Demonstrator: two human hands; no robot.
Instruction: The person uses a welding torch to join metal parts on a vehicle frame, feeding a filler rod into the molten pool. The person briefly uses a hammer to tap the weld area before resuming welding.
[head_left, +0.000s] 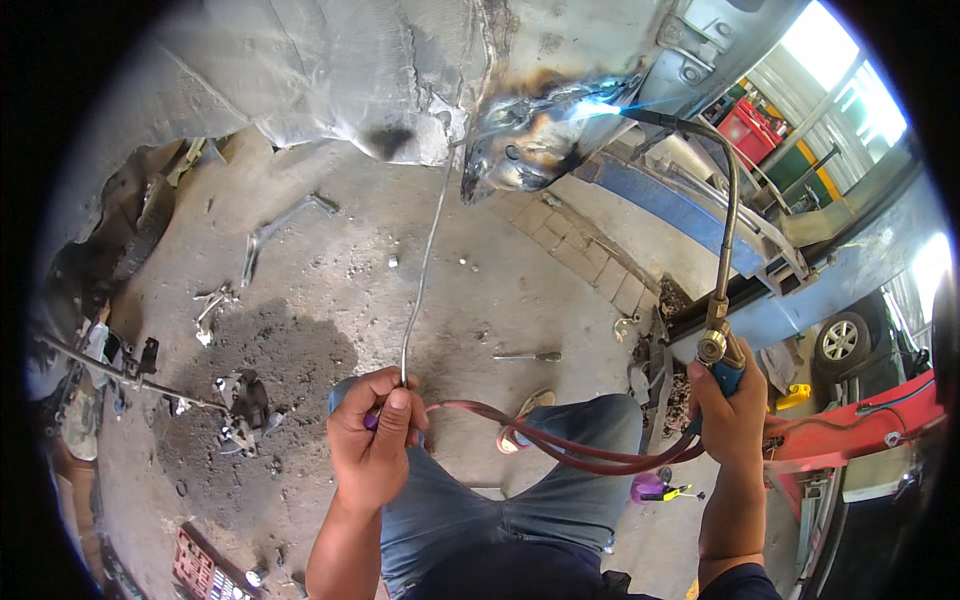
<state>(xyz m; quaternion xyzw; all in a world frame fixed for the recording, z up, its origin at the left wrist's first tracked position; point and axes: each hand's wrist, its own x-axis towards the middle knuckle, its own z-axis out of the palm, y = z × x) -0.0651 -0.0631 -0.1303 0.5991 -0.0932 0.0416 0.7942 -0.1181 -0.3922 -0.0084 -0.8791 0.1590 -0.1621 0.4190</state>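
My left hand (375, 435) grips a thin metal filler rod (425, 270) and also has a red hose (480, 409) by its fingers. The rod reaches up to the lower edge of a grey car body panel (330, 67). In my right hand (727, 405) is a gas welding torch (724, 262) with a brass valve and a long bent neck. Its blue-white flame (598, 109) plays on a scorched, jagged piece of sheet metal (525, 150). The rod's tip lies left of the flame, near the scorched part's left edge. Red hoses run in a loop between my hands.
On the concrete floor lie a screwdriver (528, 357), a bent metal bracket (281, 229), a dark part (244, 405) on a stained patch, and a red tool case (201, 566). A blue beam (675, 202) and a red metal arm (855, 424) stand on the right. My legs are below.
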